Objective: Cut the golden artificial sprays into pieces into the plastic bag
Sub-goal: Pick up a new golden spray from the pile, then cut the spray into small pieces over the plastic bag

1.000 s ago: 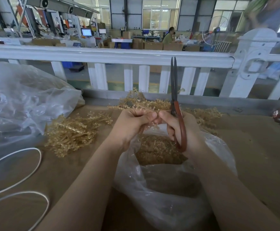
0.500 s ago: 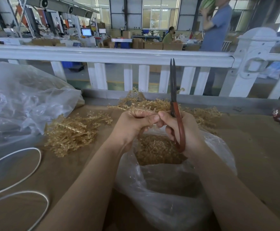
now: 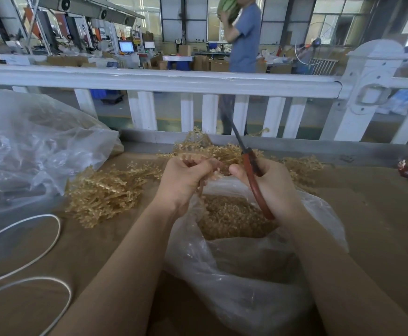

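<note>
Over the bag mouth: both hands met above the clear crumpled plastic bag (image 3: 246, 275) on the brown counter (image 3: 380, 214).
Left hand: left hand (image 3: 186, 180) had its fingers curled round a thin golden artificial spray (image 3: 206, 177).
Right hand: right hand (image 3: 274, 187) gripped the red-handled dark-bladed scissors (image 3: 251, 170), blades tilted up-left, seemingly closed.
Bag contents: cut golden pieces (image 3: 232, 218) lay inside.
Uncut sprays: golden heaps (image 3: 105, 192) sat left and behind.
</note>
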### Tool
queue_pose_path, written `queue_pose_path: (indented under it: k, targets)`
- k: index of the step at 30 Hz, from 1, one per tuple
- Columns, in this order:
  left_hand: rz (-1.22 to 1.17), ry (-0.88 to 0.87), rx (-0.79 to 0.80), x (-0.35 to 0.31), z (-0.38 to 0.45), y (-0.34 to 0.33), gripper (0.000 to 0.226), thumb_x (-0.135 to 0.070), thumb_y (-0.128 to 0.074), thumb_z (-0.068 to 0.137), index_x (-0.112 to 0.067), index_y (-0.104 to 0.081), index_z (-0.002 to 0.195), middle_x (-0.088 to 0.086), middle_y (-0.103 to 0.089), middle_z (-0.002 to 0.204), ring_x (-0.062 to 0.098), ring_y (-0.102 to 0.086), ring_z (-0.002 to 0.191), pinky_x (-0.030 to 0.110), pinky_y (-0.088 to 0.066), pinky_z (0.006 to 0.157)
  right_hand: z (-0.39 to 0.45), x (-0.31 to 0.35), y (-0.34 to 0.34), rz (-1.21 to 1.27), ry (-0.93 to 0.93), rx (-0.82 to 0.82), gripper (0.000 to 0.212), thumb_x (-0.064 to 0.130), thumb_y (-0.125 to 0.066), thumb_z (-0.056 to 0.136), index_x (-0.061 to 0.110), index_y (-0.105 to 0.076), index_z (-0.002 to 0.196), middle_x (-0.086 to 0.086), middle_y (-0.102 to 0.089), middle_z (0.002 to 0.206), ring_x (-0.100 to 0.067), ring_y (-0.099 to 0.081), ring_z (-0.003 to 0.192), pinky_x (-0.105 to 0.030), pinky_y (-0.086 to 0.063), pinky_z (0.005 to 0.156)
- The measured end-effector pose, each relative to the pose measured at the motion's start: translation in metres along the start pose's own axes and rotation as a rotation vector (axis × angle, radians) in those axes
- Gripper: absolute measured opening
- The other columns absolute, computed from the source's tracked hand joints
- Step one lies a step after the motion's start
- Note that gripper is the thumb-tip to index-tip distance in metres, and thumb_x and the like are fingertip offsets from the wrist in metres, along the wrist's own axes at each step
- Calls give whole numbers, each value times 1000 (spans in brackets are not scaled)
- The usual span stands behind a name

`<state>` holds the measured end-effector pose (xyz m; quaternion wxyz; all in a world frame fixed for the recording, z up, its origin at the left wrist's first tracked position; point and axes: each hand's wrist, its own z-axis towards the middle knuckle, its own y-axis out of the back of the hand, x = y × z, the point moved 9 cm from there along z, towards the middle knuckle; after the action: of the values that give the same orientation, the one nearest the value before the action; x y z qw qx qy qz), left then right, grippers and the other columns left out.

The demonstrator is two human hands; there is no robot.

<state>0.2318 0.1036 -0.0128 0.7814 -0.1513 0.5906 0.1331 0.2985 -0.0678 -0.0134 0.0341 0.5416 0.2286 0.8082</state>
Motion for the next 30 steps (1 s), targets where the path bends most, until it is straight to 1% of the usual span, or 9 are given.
queue_pose_path:
  k: [3, 7, 13, 16, 17, 21, 23, 26, 30]
  targets:
    - [-4, 5, -5, 2, 2, 8, 37, -9, -71, 87, -21, -71, 52, 35, -62, 81, 12, -45, 48, 22, -36, 42, 0, -4, -3, -135, 25, 54, 60, 89, -61, 60, 34, -64, 83, 28, -66, 73, -2, -64, 68, -25, -44, 63]
    - [-41, 2, 11, 2, 3, 15, 29, -10, -71, 88, -18, -74, 60, 18, -56, 70, 11, -43, 47, 22, -33, 41, -1, -12, -12, -316, 52, 134, 78, 105, -44, 48, 42, -58, 93, 23, -67, 84, -1, -63, 80, -33, -55, 74]
    - [-134, 19, -31, 9, 4, 27, 18, -2, -70, 86, -9, -72, 69, 13, -57, 67, 16, -45, 53, 31, -34, 54, -5, -8, -17, -396, 127, 126, 74, 106, -38, 51, 50, -53, 96, 21, -64, 81, 2, -60, 78, -27, -47, 64]
    - [-124, 12, -26, 10, 4, 26, 3, -4, -71, 74, -4, -69, 75, 1, -54, 55, 11, -44, 48, 26, -34, 50, -6, -5, -18, -406, 139, 117, 74, 103, -42, 53, 49, -53, 103, 23, -63, 83, 4, -57, 79, -22, -42, 60]
    - [-114, 11, -30, 11, 5, 26, 7, -5, -67, 71, -3, -69, 78, 0, -54, 54, 11, -44, 48, 23, -34, 48, -7, -4, -18, -418, 143, 116, 75, 103, -43, 53, 49, -52, 105, 24, -62, 83, 5, -56, 78, -21, -40, 59]
    - [-93, -13, -6, 11, 6, 24, 5, -3, -66, 76, -2, -68, 79, -3, -50, 54, 8, -42, 50, 21, -37, 51, -7, 0, -16, -496, 158, 67, 89, 108, -31, 47, 43, -57, 103, 23, -62, 76, 5, -55, 70, -22, -39, 54]
    - [-82, -11, 3, 11, 6, 23, 1, -1, -68, 79, -1, -68, 78, 0, -52, 58, 7, -43, 51, 19, -38, 52, -7, 1, -14, -530, 162, 43, 90, 108, -30, 48, 42, -59, 103, 24, -61, 74, 7, -53, 68, -20, -37, 53]
    - [-86, 8, -10, 13, 7, 25, 19, 1, -70, 84, 15, -65, 95, 14, -55, 74, 8, -44, 54, 19, -39, 54, -7, 3, -13, -564, 173, 25, 92, 108, -27, 48, 42, -60, 104, 27, -59, 73, 10, -50, 66, -18, -34, 51]
    - [-89, 29, -5, 10, 5, 23, 8, 1, -69, 85, 6, -72, 90, 19, -57, 85, 12, -44, 57, 22, -38, 56, -7, 5, -12, -593, 174, 16, 90, 107, -27, 50, 41, -61, 103, 26, -58, 71, 10, -49, 63, -16, -32, 49]
